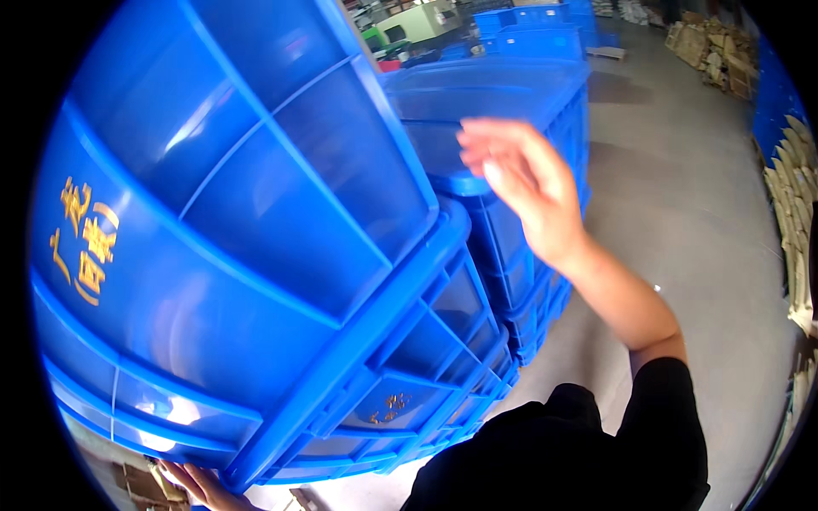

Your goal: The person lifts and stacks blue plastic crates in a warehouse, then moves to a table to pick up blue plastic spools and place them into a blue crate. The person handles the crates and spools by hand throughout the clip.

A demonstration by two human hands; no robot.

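In the head view, the person's two hands are well apart. The right hand [528,192] is raised and empty, fingers loosely bent, before a stack of blue bins [490,98] too overlapped to count. The left hand [203,487] is at the bottom corner of one large upper bin [239,204], its grip unclear; one lower bin [426,358] sits beneath that.

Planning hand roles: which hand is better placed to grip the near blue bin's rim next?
Left, probably: the left hand is by the lower end of the rim, though contact is unclear. The right hand is raised, seemingly empty, in front of the farther blue bin.
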